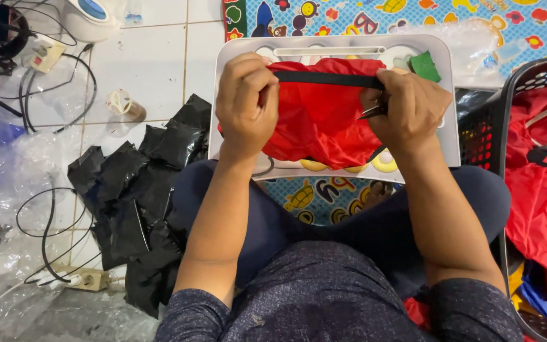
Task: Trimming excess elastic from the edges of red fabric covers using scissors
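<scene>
1. Presently, the soft red fabric pouch with a black strap along its top edge [321, 120] lies on the small white plastic lap tray serving as the worktop [446, 136], held between both hands.
2. The left hand [247, 104] is closed in a fist, gripping the left end of the black strap and the bunched red cloth beneath it.
3. The right hand [409, 111] is closed around the strap's right end; a slim dark metal tool [372, 112], possibly small snips or tweezers, protrudes from its grip. The tool type cannot be confirmed.
4. Handling judgement: the pouch appears light, thin and limp, likely somewhat slippery; it will crumple and will not keep its shape unsupported.
5. Best hold point: the black strap, which looks firmer than the cloth and is stretched taut between the hands.
6. Surroundings: a heap of black plastic bags [140, 196] lies on the tiled floor to the left; a dark plastic basket holding more red fabric [542, 190] stands to the right.
</scene>
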